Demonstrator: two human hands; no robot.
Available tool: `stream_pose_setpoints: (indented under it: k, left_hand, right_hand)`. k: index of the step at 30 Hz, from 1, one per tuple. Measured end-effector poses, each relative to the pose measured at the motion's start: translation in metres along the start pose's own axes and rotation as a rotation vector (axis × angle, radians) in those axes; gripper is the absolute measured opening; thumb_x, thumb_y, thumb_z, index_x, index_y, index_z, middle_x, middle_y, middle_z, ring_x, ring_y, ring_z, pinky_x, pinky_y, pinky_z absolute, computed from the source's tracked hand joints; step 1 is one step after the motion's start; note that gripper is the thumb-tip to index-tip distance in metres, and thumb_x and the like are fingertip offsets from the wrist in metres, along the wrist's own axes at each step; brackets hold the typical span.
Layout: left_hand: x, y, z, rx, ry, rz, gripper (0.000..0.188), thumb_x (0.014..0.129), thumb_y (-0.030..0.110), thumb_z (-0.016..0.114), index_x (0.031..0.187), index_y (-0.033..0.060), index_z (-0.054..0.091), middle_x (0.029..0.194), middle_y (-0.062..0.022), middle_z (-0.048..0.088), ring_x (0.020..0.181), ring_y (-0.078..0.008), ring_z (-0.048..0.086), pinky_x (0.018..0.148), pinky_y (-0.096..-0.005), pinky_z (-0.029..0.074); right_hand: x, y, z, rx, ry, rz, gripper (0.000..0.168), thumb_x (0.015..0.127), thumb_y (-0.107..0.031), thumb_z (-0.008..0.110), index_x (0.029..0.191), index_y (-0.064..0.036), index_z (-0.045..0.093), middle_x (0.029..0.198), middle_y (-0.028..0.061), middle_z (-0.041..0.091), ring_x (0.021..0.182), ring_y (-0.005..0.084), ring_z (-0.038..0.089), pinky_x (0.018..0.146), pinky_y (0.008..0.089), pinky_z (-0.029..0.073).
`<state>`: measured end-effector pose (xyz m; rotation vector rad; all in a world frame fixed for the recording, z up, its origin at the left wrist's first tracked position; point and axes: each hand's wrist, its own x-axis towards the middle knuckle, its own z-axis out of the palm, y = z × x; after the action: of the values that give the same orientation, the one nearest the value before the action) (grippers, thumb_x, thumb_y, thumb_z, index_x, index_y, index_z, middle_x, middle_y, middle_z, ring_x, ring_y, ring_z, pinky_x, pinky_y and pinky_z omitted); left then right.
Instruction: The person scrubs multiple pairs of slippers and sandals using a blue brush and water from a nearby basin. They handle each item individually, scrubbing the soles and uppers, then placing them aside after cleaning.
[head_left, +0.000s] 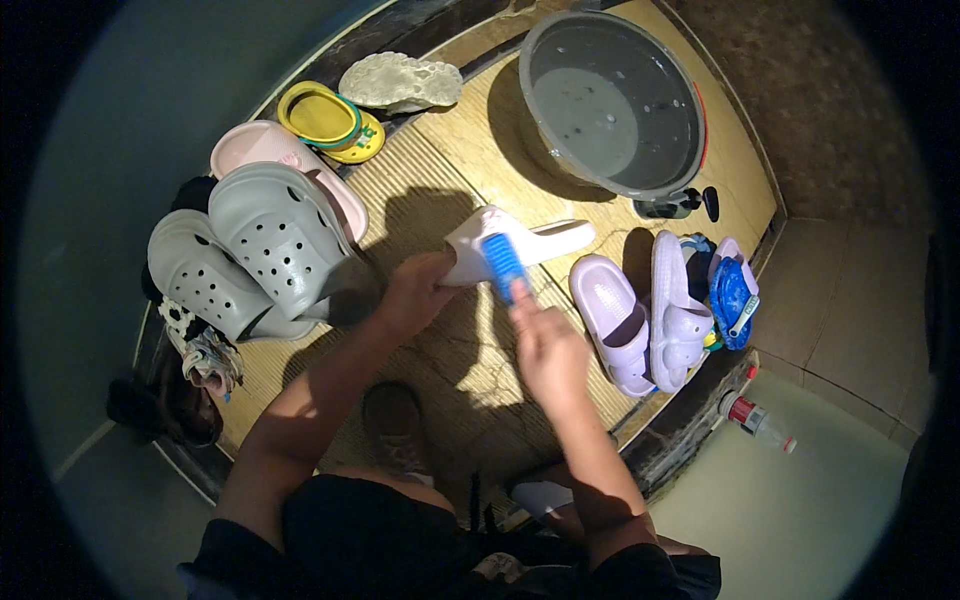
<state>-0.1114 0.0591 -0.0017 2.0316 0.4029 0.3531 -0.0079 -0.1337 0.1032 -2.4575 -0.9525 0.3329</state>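
Observation:
My left hand (416, 296) grips a pale pink slide sandal (555, 241) by its strap end, holding it above the tiled floor. In my right hand (551, 345) is a blue scrubbing brush (504, 262), held against or just over the sandal's strap. Beyond them stands a large grey plastic basin (592, 127) with cloudy water in it. To the right are lilac slide sandals, one lying flat (611, 300) and one on its side (667, 315). Large grey clogs (270, 240) sit to the left of my left hand.
A pink slide (255, 142), a yellow child's clog (330, 120) and a sole-up shoe (401, 81) line the upper left edge. A dark pump bottle (664, 206) is beside the basin. A blue clog (731, 300) stands at right; a plastic bottle (754, 420) lies beyond the stone ledge (675, 427).

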Motion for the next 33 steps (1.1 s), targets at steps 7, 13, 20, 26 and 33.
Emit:
stream_pose_setpoints:
  k: [7, 13, 20, 26, 33]
  left_hand:
    - [0.006, 0.014, -0.001, 0.021, -0.11, -0.126, 0.028, 0.078, 0.0, 0.073, 0.103, -0.0011, 0.061, 0.101, -0.0178, 0.065, 0.094, -0.0351, 0.066, 0.078, -0.041, 0.054]
    - [0.007, 0.02, -0.006, 0.014, -0.029, -0.015, 0.022, 0.074, 0.003, 0.074, 0.089, 0.0008, 0.058, 0.088, -0.0178, 0.063, 0.084, -0.0395, 0.064, 0.07, -0.0438, 0.052]
    - [0.009, 0.022, -0.008, 0.089, -0.064, -0.005, 0.03, 0.075, 0.006, 0.078, 0.1, 0.0001, 0.061, 0.093, -0.0188, 0.064, 0.092, -0.038, 0.065, 0.076, -0.041, 0.053]
    - [0.014, 0.025, 0.001, -0.026, -0.08, -0.287, 0.022, 0.081, 0.013, 0.076, 0.09, 0.0011, 0.059, 0.084, -0.0182, 0.063, 0.08, -0.0332, 0.064, 0.07, -0.0419, 0.05]
    - [0.011, 0.03, -0.007, -0.566, -0.125, -0.529, 0.029, 0.089, 0.022, 0.073, 0.108, 0.0015, 0.063, 0.092, -0.003, 0.066, 0.082, -0.0097, 0.059, 0.072, -0.0301, 0.052]
  right_hand:
    - [0.043, 0.082, -0.009, 0.052, 0.214, 0.301, 0.032, 0.098, -0.029, 0.059, 0.127, -0.018, 0.066, 0.084, 0.0199, 0.069, 0.068, 0.0342, 0.066, 0.063, 0.0389, 0.052]
    - [0.001, -0.03, 0.014, -0.182, -0.067, -0.083, 0.037, 0.094, -0.016, 0.062, 0.131, -0.022, 0.065, 0.063, 0.0113, 0.06, 0.046, 0.0233, 0.056, 0.045, 0.0384, 0.05]
    - [0.042, 0.044, -0.005, -0.113, 0.137, 0.147, 0.032, 0.097, -0.028, 0.061, 0.127, -0.02, 0.067, 0.072, 0.0158, 0.064, 0.056, 0.0317, 0.061, 0.051, 0.0425, 0.048]
    - [0.028, -0.003, 0.008, -0.143, 0.095, 0.049, 0.038, 0.096, -0.027, 0.062, 0.133, -0.023, 0.063, 0.071, 0.0134, 0.06, 0.054, 0.0309, 0.059, 0.049, 0.0434, 0.048]
    - [0.032, 0.009, 0.027, -0.033, 0.148, 0.025, 0.035, 0.097, -0.022, 0.06, 0.131, -0.024, 0.064, 0.073, 0.0131, 0.062, 0.056, 0.0306, 0.06, 0.051, 0.0426, 0.049]
